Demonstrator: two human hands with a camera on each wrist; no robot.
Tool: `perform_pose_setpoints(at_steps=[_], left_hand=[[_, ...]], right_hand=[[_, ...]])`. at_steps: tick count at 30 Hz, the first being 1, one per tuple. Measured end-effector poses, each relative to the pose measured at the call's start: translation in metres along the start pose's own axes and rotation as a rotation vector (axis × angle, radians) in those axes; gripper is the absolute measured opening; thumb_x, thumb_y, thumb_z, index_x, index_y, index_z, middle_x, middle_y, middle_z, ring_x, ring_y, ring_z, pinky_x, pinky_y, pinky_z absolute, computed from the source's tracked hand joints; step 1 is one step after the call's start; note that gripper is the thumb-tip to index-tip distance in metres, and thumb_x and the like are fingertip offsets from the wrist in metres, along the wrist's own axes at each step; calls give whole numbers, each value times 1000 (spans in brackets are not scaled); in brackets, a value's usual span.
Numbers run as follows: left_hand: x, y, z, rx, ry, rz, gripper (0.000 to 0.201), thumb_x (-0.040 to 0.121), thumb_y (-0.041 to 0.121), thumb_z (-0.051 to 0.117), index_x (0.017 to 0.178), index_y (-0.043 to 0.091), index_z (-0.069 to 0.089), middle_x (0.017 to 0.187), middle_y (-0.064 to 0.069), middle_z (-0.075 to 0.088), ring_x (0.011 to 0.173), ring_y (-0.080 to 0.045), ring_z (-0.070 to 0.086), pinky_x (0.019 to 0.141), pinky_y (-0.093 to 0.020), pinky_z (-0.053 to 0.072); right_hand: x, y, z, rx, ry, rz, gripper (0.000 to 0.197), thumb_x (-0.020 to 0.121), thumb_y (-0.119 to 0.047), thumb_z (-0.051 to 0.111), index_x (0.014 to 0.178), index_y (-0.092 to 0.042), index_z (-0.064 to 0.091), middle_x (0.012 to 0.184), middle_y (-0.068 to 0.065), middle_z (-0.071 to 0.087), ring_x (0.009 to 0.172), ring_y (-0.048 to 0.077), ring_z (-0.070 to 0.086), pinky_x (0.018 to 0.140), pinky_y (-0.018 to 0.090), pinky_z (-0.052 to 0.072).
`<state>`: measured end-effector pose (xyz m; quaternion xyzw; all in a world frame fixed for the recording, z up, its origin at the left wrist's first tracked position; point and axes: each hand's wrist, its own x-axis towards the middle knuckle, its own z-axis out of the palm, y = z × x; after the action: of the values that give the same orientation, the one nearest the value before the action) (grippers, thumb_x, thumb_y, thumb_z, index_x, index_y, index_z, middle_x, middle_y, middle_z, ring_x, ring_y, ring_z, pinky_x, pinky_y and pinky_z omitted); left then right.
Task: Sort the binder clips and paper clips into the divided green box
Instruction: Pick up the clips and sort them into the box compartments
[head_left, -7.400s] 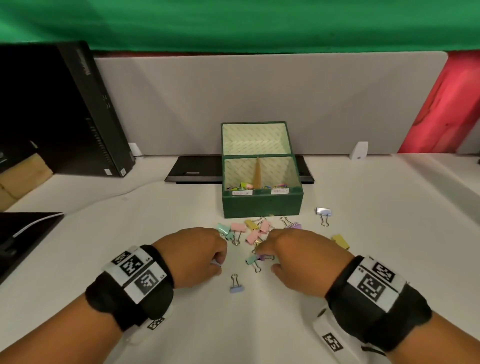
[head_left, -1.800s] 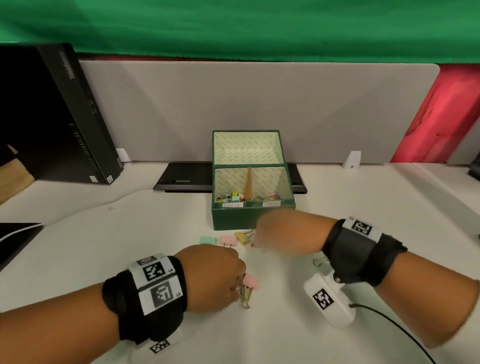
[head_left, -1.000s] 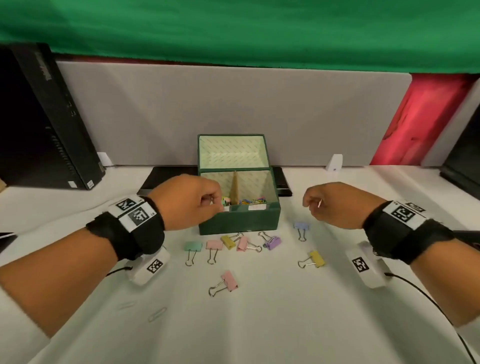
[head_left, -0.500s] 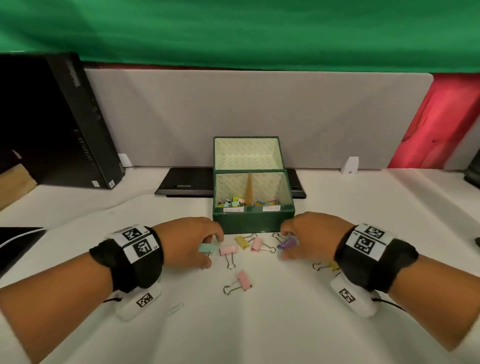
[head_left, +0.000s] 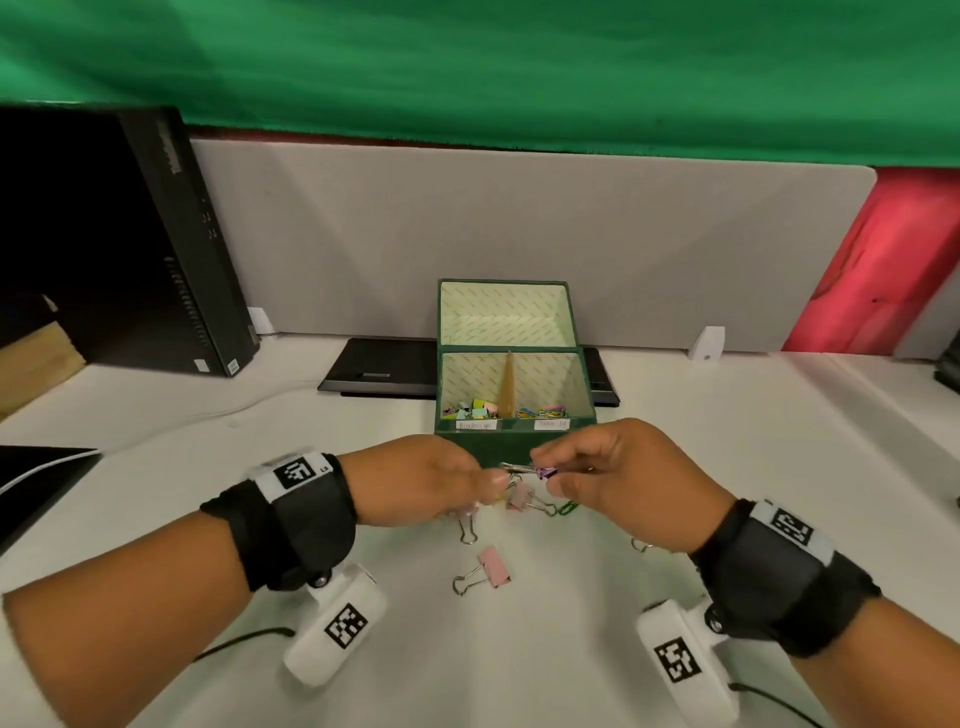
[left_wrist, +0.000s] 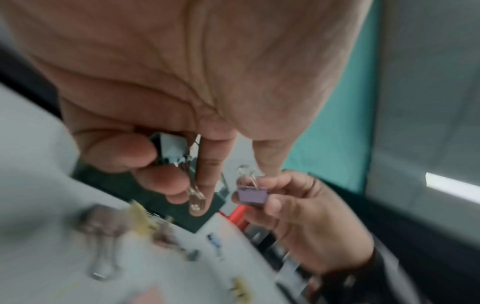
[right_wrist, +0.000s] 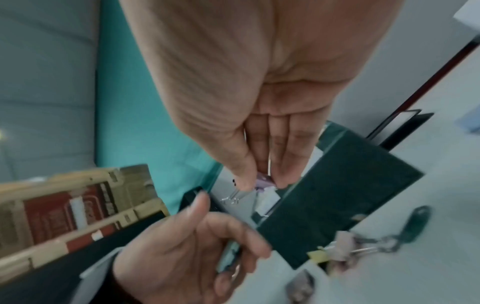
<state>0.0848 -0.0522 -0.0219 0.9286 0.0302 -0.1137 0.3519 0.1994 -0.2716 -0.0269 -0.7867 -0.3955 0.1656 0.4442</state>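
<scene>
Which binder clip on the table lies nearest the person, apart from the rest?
The pink clip, alone on the table below both hands; the other loose clips cluster by the green box.

The head view looks forward and down from above the desk (head_left: 519, 665), taking in both hands and the green box (head_left: 514, 441) ahead. Each wrist view sits close under its own palm, facing along the fingers. All three share the box front and both hands' fingertips.
</scene>
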Motion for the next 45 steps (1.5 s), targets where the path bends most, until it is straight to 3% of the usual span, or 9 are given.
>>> perform_pose_setpoints(at_steps=[2,6,10,14,18,27,35,40,45], left_hand=[[-2,12,7,-332,-2,-72,67,87,77,40,99,22,76,87,2,68,68,-13,57,59,-26,45],[-10,25,21,-864,60,-81,43,101,43,48,101,8,71,87,-8,69,58,-14,49,50,-21,37],[-17,27,32,-921,151,-96,28,101,26,52,94,5,70,82,-11,70,53,-12,46,47,-19,35],[-22,21,38,-827,188,-75,27,101,23,54,85,11,72,80,-10,71,52,-12,47,47,-21,33],[-25,22,40,-732,157,-41,30,101,25,53,85,7,71,76,-7,69,52,-13,47,48,-22,35],[-25,17,42,-536,98,-6,35,100,25,55,67,16,63,63,-3,57,52,-17,46,49,-24,39],[-19,1,23,-1121,215,-123,21,101,16,52,111,4,66,76,-8,58,54,-13,46,46,-20,37],[-19,-4,10,-1353,163,-135,21,99,23,45,108,15,62,88,-10,62,65,-16,53,49,-26,45],[-17,-6,2,-1339,233,-103,30,95,44,54,101,18,65,88,-7,60,71,-16,56,59,-29,46]], right_hand=[[-6,-7,7,110,80,-77,24,80,-3,78,90,-25,80,100,-13,76,94,3,71,92,26,55],[-17,-10,22,-2,208,-296,24,76,-2,81,85,-24,81,95,-14,76,93,1,70,88,22,55],[-24,-7,31,-167,233,-466,16,79,-12,82,90,-23,81,103,-15,73,97,0,68,87,19,54],[-24,-15,32,118,135,-266,22,77,-13,83,96,-24,77,107,-11,65,102,13,66,79,24,57],[-21,-17,31,4,19,-91,30,79,-17,82,101,-33,70,98,-9,67,86,10,65,75,30,58],[-19,-17,25,331,79,102,9,91,-8,67,88,-3,73,79,11,74,70,18,69,60,29,56],[-4,4,-20,792,240,304,23,94,6,46,100,-2,66,78,12,64,65,19,62,53,25,53],[12,17,-17,204,-105,417,13,89,-2,56,81,-11,62,62,0,49,52,14,42,48,26,35],[27,22,-5,-876,-368,136,15,89,-27,61,102,-34,65,107,-11,61,98,12,58,80,22,46]])
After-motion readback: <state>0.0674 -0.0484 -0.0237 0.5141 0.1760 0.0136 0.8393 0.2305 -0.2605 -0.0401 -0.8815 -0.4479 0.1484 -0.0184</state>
